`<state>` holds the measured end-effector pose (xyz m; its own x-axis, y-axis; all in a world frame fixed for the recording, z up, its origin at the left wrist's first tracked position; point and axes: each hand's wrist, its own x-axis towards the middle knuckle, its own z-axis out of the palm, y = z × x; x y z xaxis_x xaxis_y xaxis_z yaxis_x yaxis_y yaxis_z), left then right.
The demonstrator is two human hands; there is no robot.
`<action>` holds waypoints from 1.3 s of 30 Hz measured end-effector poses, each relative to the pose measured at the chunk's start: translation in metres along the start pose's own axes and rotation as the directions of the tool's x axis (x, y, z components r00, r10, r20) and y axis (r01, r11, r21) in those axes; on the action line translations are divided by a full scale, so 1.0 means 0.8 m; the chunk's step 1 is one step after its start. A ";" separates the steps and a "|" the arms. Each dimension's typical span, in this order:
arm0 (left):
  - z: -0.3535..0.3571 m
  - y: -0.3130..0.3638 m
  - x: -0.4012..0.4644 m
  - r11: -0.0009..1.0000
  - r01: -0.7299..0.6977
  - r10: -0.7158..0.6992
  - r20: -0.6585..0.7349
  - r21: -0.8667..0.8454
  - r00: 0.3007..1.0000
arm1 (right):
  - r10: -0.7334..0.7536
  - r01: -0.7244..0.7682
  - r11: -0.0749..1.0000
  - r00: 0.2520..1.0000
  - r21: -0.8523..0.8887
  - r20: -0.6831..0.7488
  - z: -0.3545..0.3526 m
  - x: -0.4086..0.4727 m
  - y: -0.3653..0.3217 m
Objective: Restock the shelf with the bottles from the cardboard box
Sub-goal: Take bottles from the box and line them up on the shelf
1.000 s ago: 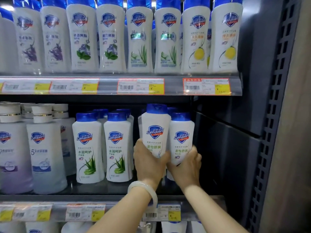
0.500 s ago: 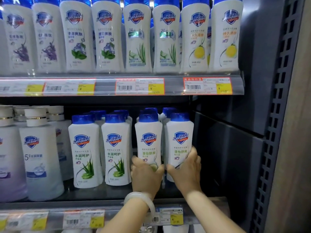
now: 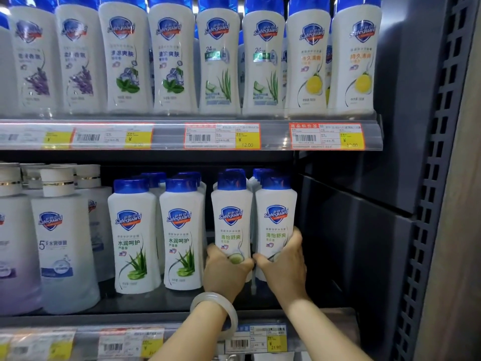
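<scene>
Two white Safeguard bottles with blue caps stand upright side by side at the right end of the middle shelf. My left hand grips the lower part of the left bottle. My right hand grips the lower part of the right bottle. More blue-capped bottles stand in rows behind both. The cardboard box is out of view.
Two aloe bottles stand just left of my hands, and larger white-capped bottles fill the far left. The upper shelf carries a full row of bottles. A dark side panel closes the shelf on the right.
The left bottle has come down from its raised position and now stands level with the right one. Both hands stay on the bottles' lower parts.
</scene>
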<state>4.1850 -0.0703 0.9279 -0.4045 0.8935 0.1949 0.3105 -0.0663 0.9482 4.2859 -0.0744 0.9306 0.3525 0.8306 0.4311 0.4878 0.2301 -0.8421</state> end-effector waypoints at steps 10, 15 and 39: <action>0.001 0.002 -0.001 0.999 0.003 -0.002 -0.026 0.044 1.000 | 0.005 -0.005 1.000 1.000 -0.015 -0.005 0.001 0.004 0.003; 0.002 0.002 -0.004 0.999 0.000 0.002 -0.033 0.049 0.999 | 0.013 -0.013 1.000 1.000 -0.008 -0.007 0.002 0.004 0.003; -0.152 -0.048 -0.112 0.917 -0.203 0.325 -0.347 0.345 0.880 | -0.600 0.617 0.787 0.754 0.024 0.268 0.040 -0.155 -0.070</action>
<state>4.1049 -0.2017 0.9042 -0.5534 0.6106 0.5665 0.6630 -0.0888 0.7433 4.1899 -0.1739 0.9138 -0.2406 0.6240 0.7434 0.5817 0.7058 -0.4042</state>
